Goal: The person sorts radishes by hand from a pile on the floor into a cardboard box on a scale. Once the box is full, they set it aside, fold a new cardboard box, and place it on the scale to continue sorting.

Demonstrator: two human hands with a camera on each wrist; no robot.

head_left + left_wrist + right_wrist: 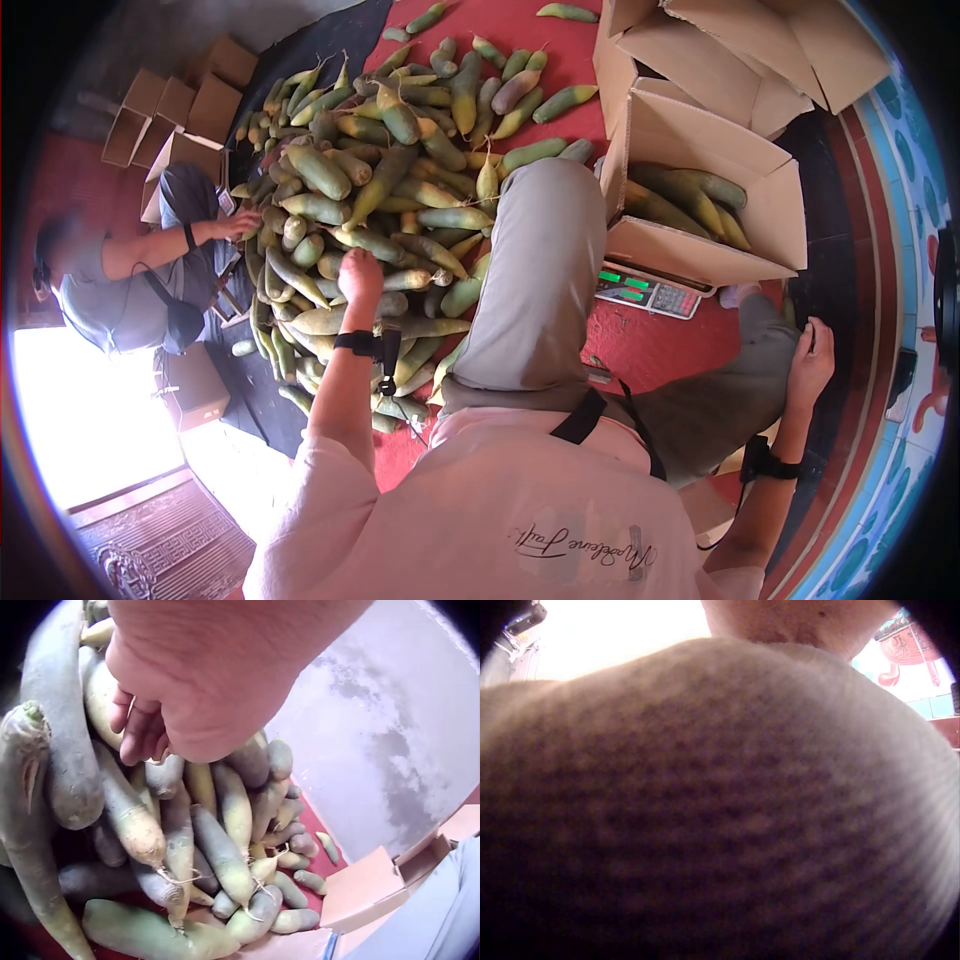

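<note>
My left hand (360, 277) is over a big pile of green radishes (322, 172), its fingers curled. In the left wrist view the curled fingers (141, 729) hang close above a pale radish (100, 701), with nothing visible between them; the thumb is hidden behind the hand. My right hand (812, 362) rests by my bent right knee, fingers loosely bent and holding nothing. Grey trouser cloth (720, 795) fills most of the right wrist view. Several green radishes (690, 200) lie in an open cardboard box (715, 125) to my right.
A digital scale (648, 292) with lit green displays sits at the box's near side. More cardboard boxes (740, 60) stand behind it. At the left, another person (135, 270) reaches to the pile. My left knee (550, 230) rises between pile and box. Red cloth (640, 345) covers the floor.
</note>
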